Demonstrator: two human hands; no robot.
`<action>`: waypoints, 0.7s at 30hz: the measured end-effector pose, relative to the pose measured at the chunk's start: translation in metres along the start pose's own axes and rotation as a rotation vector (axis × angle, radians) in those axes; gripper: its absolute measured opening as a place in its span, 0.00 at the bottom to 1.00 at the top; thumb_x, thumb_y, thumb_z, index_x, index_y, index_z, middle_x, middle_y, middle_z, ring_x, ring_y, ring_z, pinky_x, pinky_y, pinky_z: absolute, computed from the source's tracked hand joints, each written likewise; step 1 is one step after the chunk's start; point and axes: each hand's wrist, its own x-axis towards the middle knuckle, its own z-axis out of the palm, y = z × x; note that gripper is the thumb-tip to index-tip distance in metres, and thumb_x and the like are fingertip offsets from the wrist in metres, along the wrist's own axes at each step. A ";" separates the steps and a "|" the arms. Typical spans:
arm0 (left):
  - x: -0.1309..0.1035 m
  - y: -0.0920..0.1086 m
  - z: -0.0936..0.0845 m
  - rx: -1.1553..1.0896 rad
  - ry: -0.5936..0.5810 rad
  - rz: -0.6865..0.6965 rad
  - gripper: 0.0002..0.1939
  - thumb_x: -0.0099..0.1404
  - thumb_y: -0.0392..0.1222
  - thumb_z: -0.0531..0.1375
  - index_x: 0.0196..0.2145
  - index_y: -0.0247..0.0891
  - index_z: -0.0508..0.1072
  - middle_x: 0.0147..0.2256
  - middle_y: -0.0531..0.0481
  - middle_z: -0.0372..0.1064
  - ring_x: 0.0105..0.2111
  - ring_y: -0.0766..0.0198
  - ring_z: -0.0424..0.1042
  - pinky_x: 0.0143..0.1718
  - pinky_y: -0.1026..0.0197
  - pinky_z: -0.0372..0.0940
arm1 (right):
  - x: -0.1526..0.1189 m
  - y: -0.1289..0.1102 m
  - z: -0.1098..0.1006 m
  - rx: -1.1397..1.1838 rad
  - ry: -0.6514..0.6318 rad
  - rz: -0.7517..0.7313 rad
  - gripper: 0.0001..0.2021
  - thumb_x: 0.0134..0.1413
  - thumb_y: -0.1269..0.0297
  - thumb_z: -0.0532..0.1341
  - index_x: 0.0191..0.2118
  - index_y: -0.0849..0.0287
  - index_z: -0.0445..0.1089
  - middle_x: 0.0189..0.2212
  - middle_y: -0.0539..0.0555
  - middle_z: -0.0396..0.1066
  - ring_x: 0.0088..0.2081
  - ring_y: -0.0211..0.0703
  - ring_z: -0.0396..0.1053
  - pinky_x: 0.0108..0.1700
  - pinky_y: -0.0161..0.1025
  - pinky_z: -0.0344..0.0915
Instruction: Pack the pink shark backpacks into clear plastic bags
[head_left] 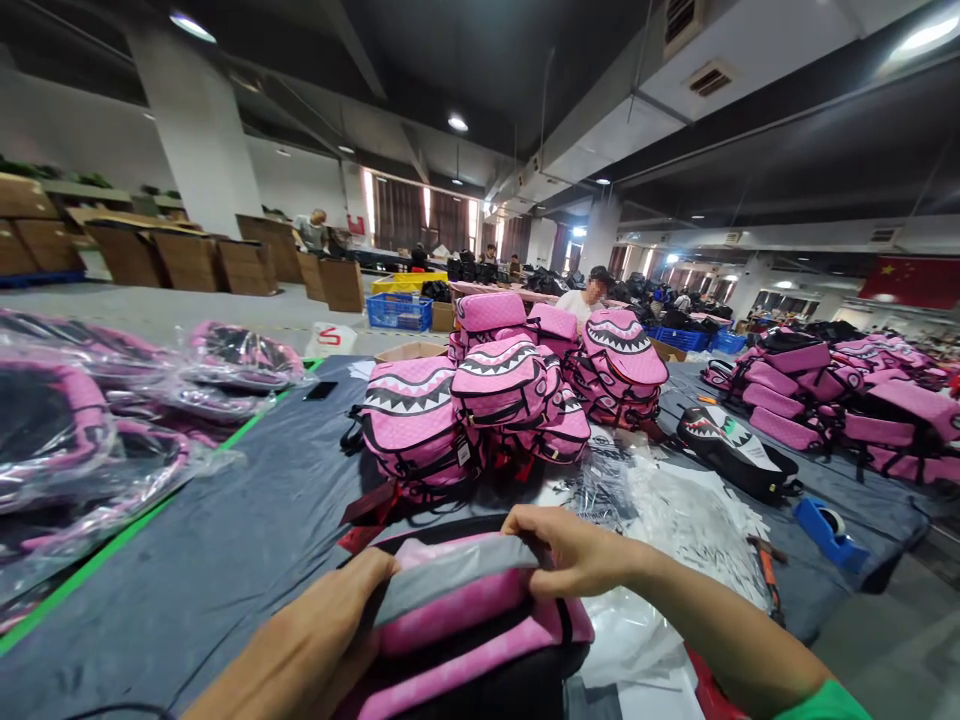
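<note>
A pink backpack with black trim lies at the table's near edge, a grey strip of lining showing along its opening. My left hand is closed on the left end of that opening, its fingers partly hidden behind the bag. At the right end, my right hand pinches the edge of the opening between thumb and fingers. Just beyond stand several pink backpacks with shark-teeth prints, piled together. Red tags lie between the pile and the bag I hold.
Plastic-wrapped pink bags fill the left side. Clear plastic bags, a black shark-print case, a blue tape dispenser and an orange-handled tool lie right. A phone rests left. A person stands behind the pile.
</note>
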 end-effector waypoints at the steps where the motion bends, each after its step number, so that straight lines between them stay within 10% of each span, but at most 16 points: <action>1: 0.003 0.004 -0.002 -0.009 0.011 0.020 0.10 0.63 0.43 0.50 0.33 0.45 0.71 0.30 0.53 0.76 0.29 0.62 0.77 0.30 0.66 0.70 | 0.001 0.000 0.002 -0.084 0.049 -0.021 0.18 0.39 0.78 0.61 0.38 0.56 0.61 0.31 0.43 0.59 0.30 0.34 0.55 0.31 0.31 0.53; 8: 0.013 0.023 -0.018 -0.006 0.115 0.185 0.04 0.62 0.42 0.55 0.33 0.45 0.70 0.28 0.56 0.75 0.26 0.62 0.75 0.27 0.66 0.68 | 0.009 0.002 0.027 -0.375 0.344 -0.067 0.21 0.34 0.85 0.54 0.36 0.55 0.56 0.34 0.46 0.57 0.36 0.39 0.58 0.38 0.34 0.55; 13: -0.002 0.014 -0.009 0.166 0.289 0.247 0.10 0.58 0.33 0.52 0.33 0.46 0.69 0.32 0.55 0.77 0.32 0.60 0.78 0.36 0.64 0.70 | -0.005 -0.009 0.024 -0.288 0.154 -0.094 0.21 0.36 0.81 0.61 0.38 0.54 0.60 0.33 0.44 0.59 0.33 0.37 0.58 0.37 0.33 0.57; 21: -0.032 0.014 0.019 0.405 0.393 0.106 0.24 0.66 0.36 0.48 0.60 0.42 0.61 0.47 0.44 0.77 0.43 0.55 0.79 0.42 0.59 0.71 | -0.020 -0.001 0.051 -0.517 0.364 -0.053 0.21 0.45 0.85 0.55 0.44 0.55 0.63 0.42 0.53 0.59 0.39 0.42 0.61 0.41 0.37 0.62</action>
